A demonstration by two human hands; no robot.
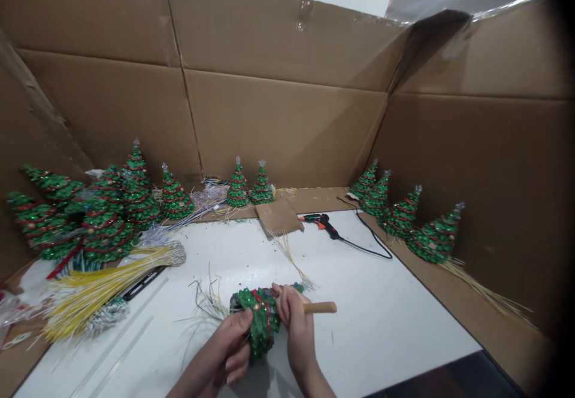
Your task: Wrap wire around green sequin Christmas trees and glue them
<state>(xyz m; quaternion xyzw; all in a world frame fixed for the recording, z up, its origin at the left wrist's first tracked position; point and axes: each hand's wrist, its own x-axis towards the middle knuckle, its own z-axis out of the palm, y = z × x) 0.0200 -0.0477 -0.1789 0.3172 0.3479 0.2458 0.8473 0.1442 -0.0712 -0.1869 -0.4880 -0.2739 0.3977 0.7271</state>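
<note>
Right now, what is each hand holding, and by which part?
Left hand grips the green sequined tree, which lies sideways, around its body. Right hand presses its other side and closes on a wooden stick, whose free end pokes out.

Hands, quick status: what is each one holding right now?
Left hand: closed around the small green tree, lying on its side.
Right hand: closed on a wooden handle, against the tree.

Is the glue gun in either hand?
No: the glue gun lies on the table, apart from the left hand on the green tree and the right hand on the wooden-handled tool.
</note>
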